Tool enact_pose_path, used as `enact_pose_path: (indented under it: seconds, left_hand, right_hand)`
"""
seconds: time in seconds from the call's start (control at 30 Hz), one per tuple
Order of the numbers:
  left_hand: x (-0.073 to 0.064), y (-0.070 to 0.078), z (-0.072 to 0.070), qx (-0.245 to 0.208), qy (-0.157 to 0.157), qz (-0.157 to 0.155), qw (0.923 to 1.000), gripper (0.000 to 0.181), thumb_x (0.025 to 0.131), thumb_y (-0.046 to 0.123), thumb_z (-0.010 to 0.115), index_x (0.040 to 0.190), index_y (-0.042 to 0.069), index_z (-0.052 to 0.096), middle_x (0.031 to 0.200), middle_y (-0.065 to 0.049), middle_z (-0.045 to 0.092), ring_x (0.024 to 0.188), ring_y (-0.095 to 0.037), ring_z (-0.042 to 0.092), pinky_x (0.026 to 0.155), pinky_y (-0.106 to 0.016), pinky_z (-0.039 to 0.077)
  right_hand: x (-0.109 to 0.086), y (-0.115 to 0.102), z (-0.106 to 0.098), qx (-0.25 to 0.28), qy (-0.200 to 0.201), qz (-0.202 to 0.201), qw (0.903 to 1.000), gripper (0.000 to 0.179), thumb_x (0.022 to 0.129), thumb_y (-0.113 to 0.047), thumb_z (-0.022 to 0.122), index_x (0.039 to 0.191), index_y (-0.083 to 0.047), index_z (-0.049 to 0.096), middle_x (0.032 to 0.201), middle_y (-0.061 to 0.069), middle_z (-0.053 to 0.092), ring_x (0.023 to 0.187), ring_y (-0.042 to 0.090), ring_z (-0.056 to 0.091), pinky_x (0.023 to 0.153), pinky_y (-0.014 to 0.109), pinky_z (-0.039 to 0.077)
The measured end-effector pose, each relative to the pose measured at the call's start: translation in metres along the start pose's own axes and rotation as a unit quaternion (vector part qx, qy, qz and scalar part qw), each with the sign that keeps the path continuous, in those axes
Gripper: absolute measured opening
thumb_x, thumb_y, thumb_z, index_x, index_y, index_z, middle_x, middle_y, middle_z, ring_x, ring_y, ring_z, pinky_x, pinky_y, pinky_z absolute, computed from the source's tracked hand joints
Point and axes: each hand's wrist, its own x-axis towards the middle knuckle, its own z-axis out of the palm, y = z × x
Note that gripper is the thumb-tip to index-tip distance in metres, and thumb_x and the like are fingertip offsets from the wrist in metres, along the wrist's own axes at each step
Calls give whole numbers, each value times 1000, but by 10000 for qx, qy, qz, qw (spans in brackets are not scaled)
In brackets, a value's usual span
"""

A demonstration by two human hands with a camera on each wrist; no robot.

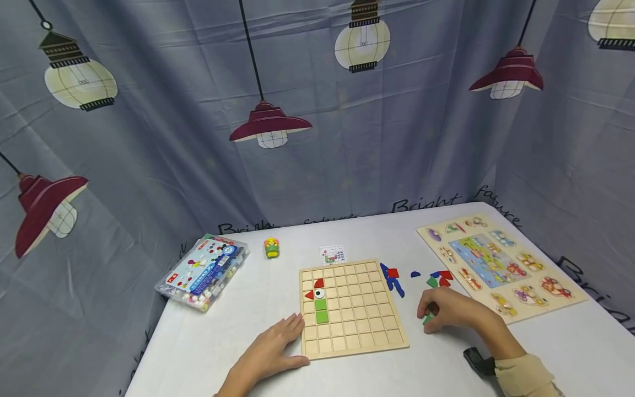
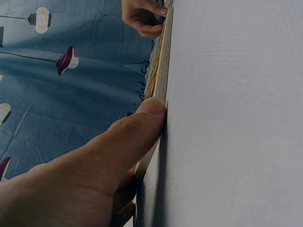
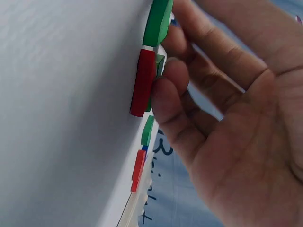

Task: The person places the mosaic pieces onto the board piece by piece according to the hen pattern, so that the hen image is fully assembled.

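Observation:
My left hand (image 1: 270, 348) lies along the left edge of a wooden grid board (image 1: 367, 331), its thumb at the near corner. In the board's left columns sit two red pieces, a round eye piece (image 1: 319, 294) and two green squares (image 1: 322, 316). To the right of the board, my right hand (image 1: 453, 310) pinches a small green block (image 1: 428, 318) between thumb and fingertips, low over the table. The right wrist view shows a red block (image 3: 143, 85) right beside those fingertips and another green block (image 3: 158, 22) above it.
Blue pieces (image 1: 392, 282) and a red square lie along the board's right edge; more red, green and blue pieces lie beyond my right hand. A picture puzzle board (image 1: 431, 248) stands right, a pattern card (image 1: 332, 255) behind, a toy figure (image 1: 271, 247) and plastic case (image 1: 203, 270) left.

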Motion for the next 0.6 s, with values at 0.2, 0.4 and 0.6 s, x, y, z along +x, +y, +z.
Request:
enact_pose_path:
  seconds: [0.2, 0.4, 0.6]
  left_hand:
    - [0, 0, -1, -1, 54, 121, 9999, 85, 82, 67, 61, 142, 8, 51, 150, -8, 48, 138, -30, 46, 108, -47, 44]
    - [0, 0, -1, 18, 53, 147, 9999, 84, 82, 67, 61, 141, 7, 51, 149, -8, 48, 137, -31, 47, 108, -46, 44]
    - [1, -1, 0, 2, 6, 40, 10000, 84, 82, 66, 63, 142, 8, 51, 150, -7, 47, 138, -30, 46, 109, -46, 44]
  right_hand:
    - [-3, 9, -3, -35, -122, -350, 9993, 28, 65, -14, 88, 88, -22, 73, 82, -8, 62, 69, 5, 50, 59, 19, 44]
    - [-5, 13, -4, 94, -93, -386, 9992, 27, 67, -7, 84, 89, -20, 74, 81, -7, 62, 69, 6, 50, 58, 20, 45]
    - [-4, 14, -4, 19, 50, -222, 9997, 27, 66, -12, 87, 88, -20, 74, 82, -7, 62, 71, 9, 51, 60, 20, 47]
